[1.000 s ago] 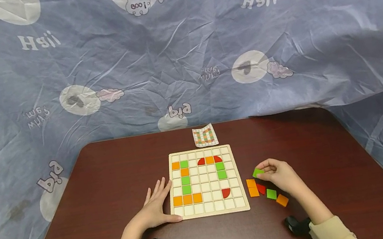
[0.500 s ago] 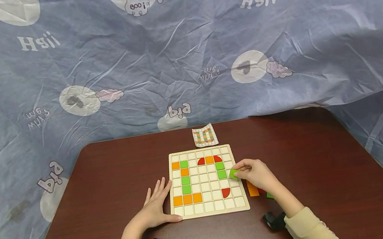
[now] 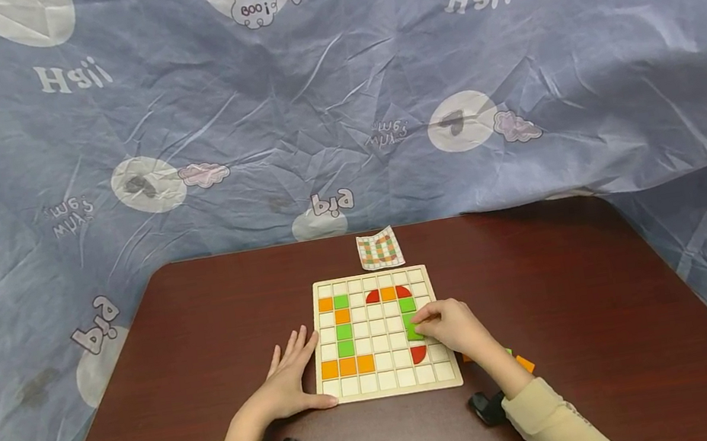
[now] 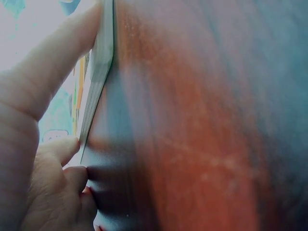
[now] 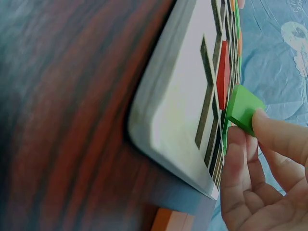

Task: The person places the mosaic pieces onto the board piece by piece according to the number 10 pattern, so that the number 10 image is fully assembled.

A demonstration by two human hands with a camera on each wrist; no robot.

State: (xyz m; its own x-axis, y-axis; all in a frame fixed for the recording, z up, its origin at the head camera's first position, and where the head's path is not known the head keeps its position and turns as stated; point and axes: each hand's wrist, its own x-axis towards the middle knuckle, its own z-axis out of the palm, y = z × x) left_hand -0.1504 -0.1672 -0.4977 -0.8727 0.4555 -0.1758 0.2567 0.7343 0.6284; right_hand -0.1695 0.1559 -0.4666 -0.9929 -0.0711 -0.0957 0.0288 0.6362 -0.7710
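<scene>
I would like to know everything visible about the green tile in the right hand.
The green tile is flat and square, with a smooth-looking face; wood or plastic, I cannot tell. Tilted, it is pinched by the right hand over the board, near a red piece; contact with the board is unclear.

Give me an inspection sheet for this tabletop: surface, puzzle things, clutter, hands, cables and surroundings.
Surface: glossy reddish-brown table.
Puzzle things: gridded board bearing orange, green and red tiles; patterned card beyond it.
Clutter: loose pieces right of the board, partly hidden by the right arm.
Left hand: fingers spread, against the board's left edge, thumb at its near corner.
Right hand: pinches a tilted green tile over the board.
Cables: nothing seen.
Surroundings: printed blue-grey cloth behind and at both sides.
</scene>
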